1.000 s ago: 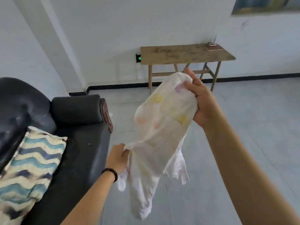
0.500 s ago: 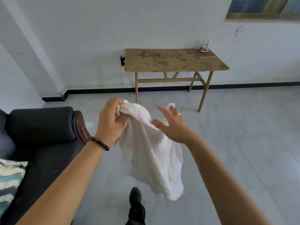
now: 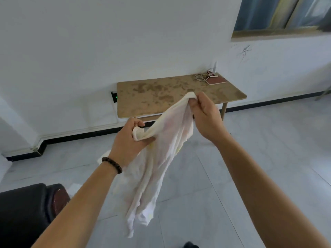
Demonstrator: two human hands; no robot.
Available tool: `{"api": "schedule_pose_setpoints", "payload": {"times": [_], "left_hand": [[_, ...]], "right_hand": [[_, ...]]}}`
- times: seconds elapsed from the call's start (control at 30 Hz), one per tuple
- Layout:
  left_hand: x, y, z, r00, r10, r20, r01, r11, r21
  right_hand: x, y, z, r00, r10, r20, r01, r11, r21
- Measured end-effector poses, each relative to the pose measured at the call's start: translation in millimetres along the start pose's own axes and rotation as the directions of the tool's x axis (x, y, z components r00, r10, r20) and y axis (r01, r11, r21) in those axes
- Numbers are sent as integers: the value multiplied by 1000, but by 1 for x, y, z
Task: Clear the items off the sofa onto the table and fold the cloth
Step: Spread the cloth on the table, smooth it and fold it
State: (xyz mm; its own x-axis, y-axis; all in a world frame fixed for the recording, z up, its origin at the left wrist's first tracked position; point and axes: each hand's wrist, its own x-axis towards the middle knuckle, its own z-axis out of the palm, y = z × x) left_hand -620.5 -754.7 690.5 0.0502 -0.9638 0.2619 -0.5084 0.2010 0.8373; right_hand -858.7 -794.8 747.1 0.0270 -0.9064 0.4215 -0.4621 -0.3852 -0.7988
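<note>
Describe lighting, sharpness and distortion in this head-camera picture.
Head view: soft, even light, no glare or hard shadows; the wide-angle lens slants the framed picture; the white cloth gripped by left hand and right hand looks slightly soft, its pale print washed out.

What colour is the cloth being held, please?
The cloth is white with faint pastel spots; head view.

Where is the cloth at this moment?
Head view, centre: the cloth hangs above the floor, gripped by the left hand and right hand, before the wooden table.
</note>
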Motion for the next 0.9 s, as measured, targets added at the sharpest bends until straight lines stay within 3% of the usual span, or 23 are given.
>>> {"api": "schedule_pose_setpoints", "payload": {"times": [0.07, 0.13, 0.2, 0.3, 0.43, 0.53, 0.6, 0.7, 0.77, 0.9], "left_hand": [[45, -19, 21, 982, -69, 175, 56, 995, 82], [86, -39, 47, 907, -147, 394, 92, 984, 155], [128, -63, 73, 859, -253, 444, 170, 961, 218], [206, -94, 89, 921, -277, 273, 222, 951, 217], [330, -102, 52, 973, -201, -115, 221, 953, 209], [418, -82, 8, 978, -37, -204, 99, 949, 300], [474, -64, -13, 969, -7, -248, 76, 959, 272], [558, -34, -38, 932, 20, -363, 31, 991, 133], [612, -16, -51, 883, 128, -451, -64, 986, 154], [690, -8, -60, 690, 386, -613, -242, 920, 307]], "right_hand": [[38, 14, 11, 1000, 12, 1, -12, 990, 139], [80, 29, 24, 1000, -21, 20, 16, 976, 218], [126, 50, 32, 995, -78, 62, 61, 969, 239], [208, 89, 32, 987, -143, 74, 131, 981, 146], [337, 140, 24, 988, -149, 29, 151, 978, -143], [427, 163, 24, 987, -157, 43, 163, 940, -300], [485, 168, 32, 986, -161, 39, 163, 911, -380], [571, 160, 44, 973, -227, -31, 179, 839, -514], [624, 149, 47, 946, -295, -130, 177, 812, -556], [702, 137, 61, 839, -423, -344, 167, 800, -576]]}}
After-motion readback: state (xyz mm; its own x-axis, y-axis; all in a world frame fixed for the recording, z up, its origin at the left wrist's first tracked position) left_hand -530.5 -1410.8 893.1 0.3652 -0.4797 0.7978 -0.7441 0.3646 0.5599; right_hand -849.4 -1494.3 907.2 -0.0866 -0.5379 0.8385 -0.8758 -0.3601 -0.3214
